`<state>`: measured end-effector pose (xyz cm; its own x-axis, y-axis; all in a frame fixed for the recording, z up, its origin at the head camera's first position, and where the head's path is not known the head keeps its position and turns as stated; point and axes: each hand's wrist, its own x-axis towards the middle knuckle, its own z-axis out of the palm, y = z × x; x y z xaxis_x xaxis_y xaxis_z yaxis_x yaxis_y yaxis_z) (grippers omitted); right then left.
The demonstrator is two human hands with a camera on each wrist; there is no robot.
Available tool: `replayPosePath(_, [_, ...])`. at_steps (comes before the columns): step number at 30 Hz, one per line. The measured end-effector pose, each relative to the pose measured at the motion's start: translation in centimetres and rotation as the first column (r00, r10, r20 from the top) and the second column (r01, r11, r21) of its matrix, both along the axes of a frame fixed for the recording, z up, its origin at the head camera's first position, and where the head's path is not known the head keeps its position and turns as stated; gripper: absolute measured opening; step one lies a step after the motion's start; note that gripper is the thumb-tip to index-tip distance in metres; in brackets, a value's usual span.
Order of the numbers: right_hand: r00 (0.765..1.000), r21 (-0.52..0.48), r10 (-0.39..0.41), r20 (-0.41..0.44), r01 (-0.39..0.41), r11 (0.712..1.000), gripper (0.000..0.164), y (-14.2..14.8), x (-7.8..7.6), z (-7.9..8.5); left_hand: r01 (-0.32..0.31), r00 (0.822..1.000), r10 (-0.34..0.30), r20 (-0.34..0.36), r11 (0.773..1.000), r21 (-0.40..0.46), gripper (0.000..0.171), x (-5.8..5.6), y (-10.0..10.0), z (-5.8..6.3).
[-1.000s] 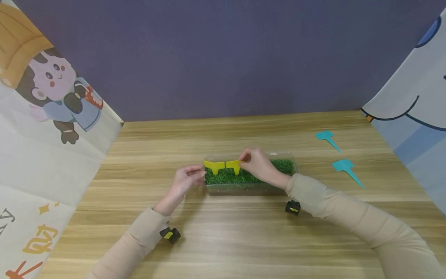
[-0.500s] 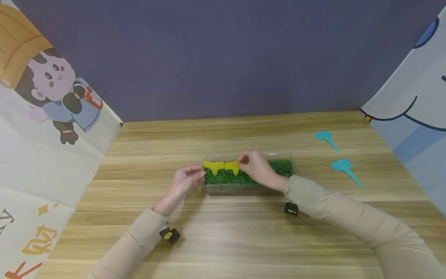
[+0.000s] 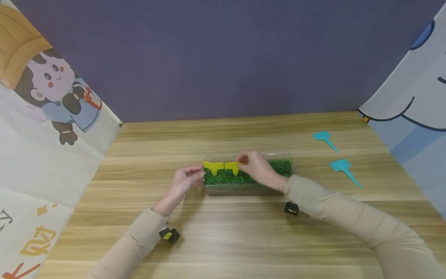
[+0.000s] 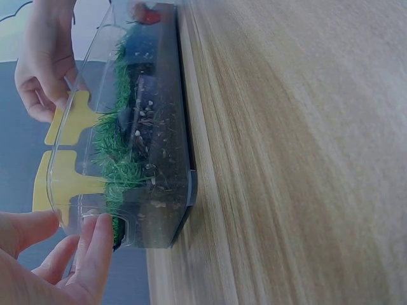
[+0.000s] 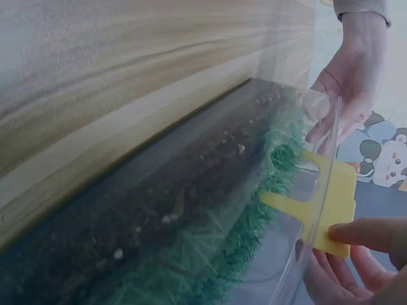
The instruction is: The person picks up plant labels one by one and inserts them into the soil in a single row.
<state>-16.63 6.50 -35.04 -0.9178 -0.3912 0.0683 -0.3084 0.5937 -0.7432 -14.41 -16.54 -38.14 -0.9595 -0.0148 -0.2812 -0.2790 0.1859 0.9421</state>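
A clear plastic planter box (image 3: pixel 244 190) holds dark soil (image 4: pixel 149 114) and green grass (image 3: pixel 226 177). Two yellow T-shaped plant labels stand side by side in it: the left one (image 3: pixel 213 166) is in the grass by the left end, and the right one (image 3: pixel 231 166) has its stem down in the grass. My right hand (image 3: pixel 258 167) pinches the right label's head between thumb and fingers (image 5: pixel 365 234). At the box's left end, my left hand (image 3: pixel 184 180) rests extended fingers (image 4: pixel 95 254) against the clear wall, close to the left label.
Two turquoise plant labels lie flat on the wooden table (image 3: pixel 223 232) to the right, one farther back (image 3: pixel 324 137) and one nearer (image 3: pixel 343 167). A dark blue panel (image 3: pixel 237 58) rises behind the table. Printed cartoon sheets flank both sides.
The head view has shifted very slightly. Both hands, the box and the labels keep practically the same places, with the right hand still pinching the yellow label.
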Motion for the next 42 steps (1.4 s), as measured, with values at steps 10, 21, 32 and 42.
replayPosePath(10, [0.999,0.019,0.048,0.025,-0.048,0.999,0.016,1.0,-0.1,0.4,-0.001,1.000,0.001,0.004,1.000,-0.029,0.033,-0.1,-0.1,-0.1])
replayPosePath(21, [0.987,0.035,0.159,-0.001,-0.159,0.987,0.018,3.3,-0.2,0.8,-0.001,1.000,0.001,0.003,0.999,-0.033,0.032,-0.1,-0.1,-0.1])
replayPosePath(32, [0.986,0.015,0.164,-0.028,-0.163,0.986,0.018,6.4,-1.0,0.9,-0.003,1.000,0.003,0.000,1.000,-0.018,0.034,-0.1,-0.2,-0.1])
replayPosePath(42, [0.995,0.045,0.101,-0.019,-0.100,0.994,0.020,9.9,-1.6,1.2,-0.003,1.000,0.003,0.007,1.000,0.002,0.035,-0.1,0.0,0.0])
